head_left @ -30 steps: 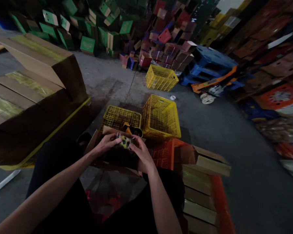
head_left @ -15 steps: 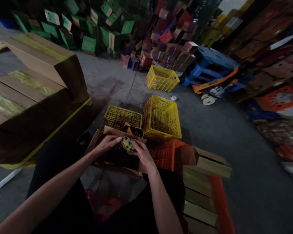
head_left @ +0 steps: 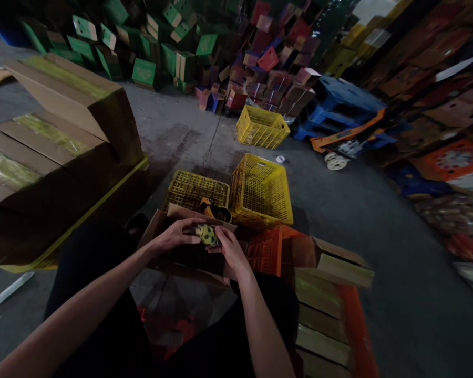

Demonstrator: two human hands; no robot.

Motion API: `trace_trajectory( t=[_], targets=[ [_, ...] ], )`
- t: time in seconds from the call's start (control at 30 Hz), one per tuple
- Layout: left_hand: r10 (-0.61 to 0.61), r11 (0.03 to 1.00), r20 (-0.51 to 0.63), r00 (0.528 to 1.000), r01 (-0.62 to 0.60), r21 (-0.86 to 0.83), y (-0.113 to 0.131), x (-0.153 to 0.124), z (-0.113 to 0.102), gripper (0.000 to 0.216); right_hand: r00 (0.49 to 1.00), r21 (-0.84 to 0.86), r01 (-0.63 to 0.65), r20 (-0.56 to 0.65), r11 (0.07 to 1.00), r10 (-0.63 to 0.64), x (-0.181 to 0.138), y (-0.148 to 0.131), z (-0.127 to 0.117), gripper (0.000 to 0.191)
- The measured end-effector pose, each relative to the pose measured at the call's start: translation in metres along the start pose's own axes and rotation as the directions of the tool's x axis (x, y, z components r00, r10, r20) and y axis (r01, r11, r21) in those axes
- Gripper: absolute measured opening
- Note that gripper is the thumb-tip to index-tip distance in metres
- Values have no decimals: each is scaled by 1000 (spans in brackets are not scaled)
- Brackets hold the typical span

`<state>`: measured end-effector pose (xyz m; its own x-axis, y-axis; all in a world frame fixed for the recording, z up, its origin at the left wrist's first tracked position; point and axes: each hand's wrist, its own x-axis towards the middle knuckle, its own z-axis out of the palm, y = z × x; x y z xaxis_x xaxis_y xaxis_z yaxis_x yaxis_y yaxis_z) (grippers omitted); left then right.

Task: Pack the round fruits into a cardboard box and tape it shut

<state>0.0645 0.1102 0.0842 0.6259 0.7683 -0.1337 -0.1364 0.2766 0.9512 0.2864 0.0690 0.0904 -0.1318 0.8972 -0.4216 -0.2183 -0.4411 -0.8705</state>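
Observation:
Between my two hands is a small rounded yellow-green thing with dark spots (head_left: pixel 206 234); its kind I cannot make out. My left hand (head_left: pixel 177 234) curls round its left side, thumb in front and fingers behind. From the right, my right hand (head_left: pixel 229 247) pinches it between thumb and fingers. Both hands are above an opened cardboard box (head_left: pixel 153 230), whose dark inside is hard to see. A tape dispenser (head_left: pixel 215 209) in orange and black lies just beyond the box, on the yellow crate with a grid face (head_left: pixel 199 185).
An open yellow crate (head_left: pixel 262 191) stands ahead, with another (head_left: pixel 262 126) farther off. Taped cartons (head_left: pixel 59 136) are stacked at left. Lower right, more cartons (head_left: pixel 323 315) sit in an orange crate (head_left: pixel 362 336). A pallet jack (head_left: pixel 347 139) and blue pallets (head_left: pixel 339 100) stand at back right.
My left hand has opened wider and shifted round the spotted thing's left side. The spotted thing has turned slightly and moved a little right. My right hand keeps its pinch.

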Motion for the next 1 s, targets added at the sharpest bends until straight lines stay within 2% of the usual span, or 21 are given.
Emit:
trace_trajectory(
  t=[0.23,0.33,0.5,0.63,0.77,0.87,1.0],
  targets=[
    [-22,1000,-141,990,25,19,-1,1,-2,62,997,54,-44,65,998,41,2,-4,-2,60],
    [-19,1000,-167,986,15,-24,2,-1,-1,58,996,16,-16,90,1000,14,0,-9,-3,60],
    [-66,972,-147,987,30,-235,-5,1,-2,58,996,-154,91,38,984,-87,-3,-12,-4,47],
    [-106,947,-151,983,54,-316,-12,4,-5,55,981,-250,169,-52,953,-187,-2,-13,-5,36],
    [-140,913,-141,980,73,-402,-19,6,-6,50,965,-195,244,-45,950,-258,-2,-13,-5,28],
    [-171,894,-94,981,114,-434,-21,5,-6,48,966,-140,260,27,955,-259,-2,-12,-5,28],
    [-170,886,-29,985,140,-443,-19,2,-5,46,966,-77,257,56,963,-253,-4,-10,-4,27]
  ],
)
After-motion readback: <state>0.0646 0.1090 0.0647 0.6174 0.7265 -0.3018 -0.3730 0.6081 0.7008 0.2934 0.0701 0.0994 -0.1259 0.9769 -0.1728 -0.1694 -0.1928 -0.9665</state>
